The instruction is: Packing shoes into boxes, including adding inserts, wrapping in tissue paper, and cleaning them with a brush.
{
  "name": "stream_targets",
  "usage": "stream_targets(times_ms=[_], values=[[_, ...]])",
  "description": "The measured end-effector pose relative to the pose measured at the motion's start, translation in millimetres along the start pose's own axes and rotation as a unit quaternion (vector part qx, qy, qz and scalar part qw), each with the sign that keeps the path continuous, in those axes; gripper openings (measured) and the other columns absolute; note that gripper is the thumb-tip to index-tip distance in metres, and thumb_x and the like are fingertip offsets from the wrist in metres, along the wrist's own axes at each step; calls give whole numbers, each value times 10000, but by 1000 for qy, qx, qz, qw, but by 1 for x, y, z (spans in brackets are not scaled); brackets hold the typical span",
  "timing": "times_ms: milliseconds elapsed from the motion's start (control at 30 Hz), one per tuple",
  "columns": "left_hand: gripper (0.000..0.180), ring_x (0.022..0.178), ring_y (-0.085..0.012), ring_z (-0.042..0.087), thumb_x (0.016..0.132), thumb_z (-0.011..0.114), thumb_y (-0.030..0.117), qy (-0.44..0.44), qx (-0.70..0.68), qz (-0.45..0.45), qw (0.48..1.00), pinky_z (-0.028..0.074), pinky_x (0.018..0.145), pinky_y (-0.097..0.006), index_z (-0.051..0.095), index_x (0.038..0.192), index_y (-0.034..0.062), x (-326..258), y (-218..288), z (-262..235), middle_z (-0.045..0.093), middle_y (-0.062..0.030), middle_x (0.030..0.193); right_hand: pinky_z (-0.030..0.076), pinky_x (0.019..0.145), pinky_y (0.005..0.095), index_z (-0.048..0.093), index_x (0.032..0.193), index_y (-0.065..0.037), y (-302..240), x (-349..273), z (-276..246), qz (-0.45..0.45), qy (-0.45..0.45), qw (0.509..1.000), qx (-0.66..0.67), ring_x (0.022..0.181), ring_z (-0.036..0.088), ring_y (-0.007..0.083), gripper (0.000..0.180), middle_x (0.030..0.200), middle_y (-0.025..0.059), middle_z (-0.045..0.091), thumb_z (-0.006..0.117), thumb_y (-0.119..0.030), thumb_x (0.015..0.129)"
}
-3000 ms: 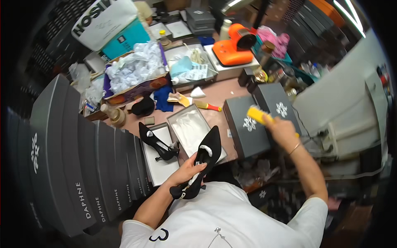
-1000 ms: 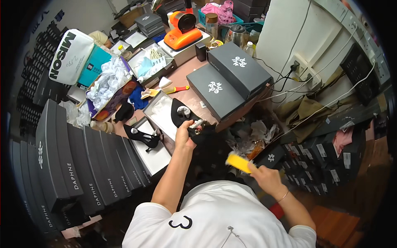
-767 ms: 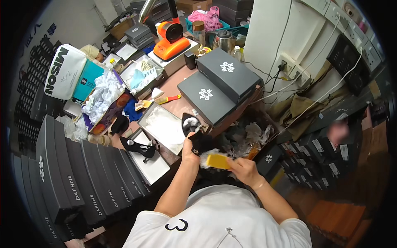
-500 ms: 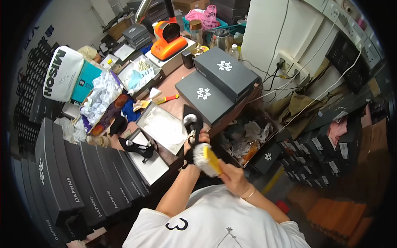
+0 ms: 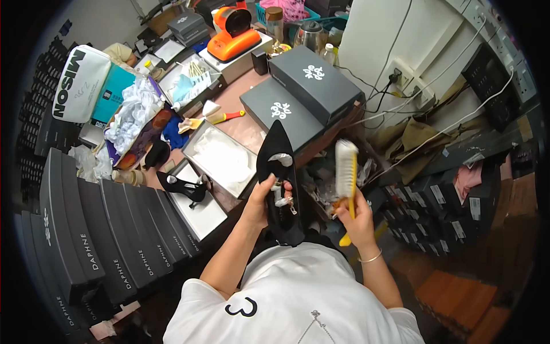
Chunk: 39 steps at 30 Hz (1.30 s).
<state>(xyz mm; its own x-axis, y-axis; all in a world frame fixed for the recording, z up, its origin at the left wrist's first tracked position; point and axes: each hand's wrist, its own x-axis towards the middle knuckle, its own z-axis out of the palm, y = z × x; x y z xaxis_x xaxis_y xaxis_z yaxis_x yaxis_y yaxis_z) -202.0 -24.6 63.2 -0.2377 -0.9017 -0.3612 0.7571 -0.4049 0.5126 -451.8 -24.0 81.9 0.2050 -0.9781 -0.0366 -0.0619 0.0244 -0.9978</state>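
So, starting far left, there's a big stack of dark grey boxes [image 5: 86, 223], with a white bag [image 5: 80, 80] behind it. Next along is a purple carton [image 5: 140, 143] heaped with crumpled white paper [image 5: 134, 112], and a blue cloth [image 5: 174, 135] is bunched up just beside it.

Moving right, one black shoe [image 5: 186, 184] lies in a white-lined box [image 5: 205, 217], and a second shallow box [image 5: 247, 183] next to that has white tissue [image 5: 220, 152] in it. Behind those, some tool with a red and yellow handle [image 5: 230, 116] is lying on the pink table [image 5: 235, 98].

Middle of everything: the left grip [image 5: 259, 202] is wrapped around the waist of another pointy black shoe [image 5: 281, 172], toe aimed away from the person, white stuffing in the toe, shiny strap across the middle. The heel end sits near the white T-shirt [image 5: 286, 286]. Two grey lidded boxes [image 5: 315, 83] sit beyond it.

Then the right grip [image 5: 356, 221] is curled around the handle of a yellow brush [image 5: 348, 172], standing roughly upright, white bristles facing left and well clear of the shoe. Far right, more labelled boxes [image 5: 441, 218] are stacked low, with a pink cloth [image 5: 470, 184] on them.
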Motion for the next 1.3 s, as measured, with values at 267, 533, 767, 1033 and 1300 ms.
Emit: stream_targets(times_ms=[267,533,767,1033,1300], values=[[629,946,-248,641,931,387,579,19,-38,17,999,553,781,-369,497,1262,56,-20,-43,0,614,-141,1129,508,752,282,410,1359,-57,-37,-1,56,-55,-141,979,-136,860,643,189,679,1091,140,616,729,-33,760],[823,677,-218,627,871,294,732,-141,-149,-117,972,525,638,-316,570,1095,-11,-19,-48,-12,647,-160,854,459,767,194,376,1349,19,-14,-18,28,55,-77,995,31,878,544,61,617,1169,60,558,702,-79,835],[708,821,-151,613,929,298,653,56,101,-76,990,494,762,-265,572,1122,29,-26,-63,9,641,-75,979,362,415,153,451,1045,-91,9,-21,49,318,-40,910,262,479,423,16,446,773,-22,521,783,-212,773],[472,855,-177,554,987,386,416,98,432,78,893,453,794,-305,560,1095,-9,-76,-62,-15,572,-77,910,383,393,172,485,966,-58,9,-20,41,346,2,870,351,423,386,34,147,631,-4,484,531,-54,827],[329,731,-51,466,990,477,327,-28,306,-167,937,405,658,-201,599,885,40,-106,-63,-18,525,32,776,349,382,181,481,950,-105,4,-14,48,281,88,889,350,454,405,27,152,688,-25,501,554,-51,828]])
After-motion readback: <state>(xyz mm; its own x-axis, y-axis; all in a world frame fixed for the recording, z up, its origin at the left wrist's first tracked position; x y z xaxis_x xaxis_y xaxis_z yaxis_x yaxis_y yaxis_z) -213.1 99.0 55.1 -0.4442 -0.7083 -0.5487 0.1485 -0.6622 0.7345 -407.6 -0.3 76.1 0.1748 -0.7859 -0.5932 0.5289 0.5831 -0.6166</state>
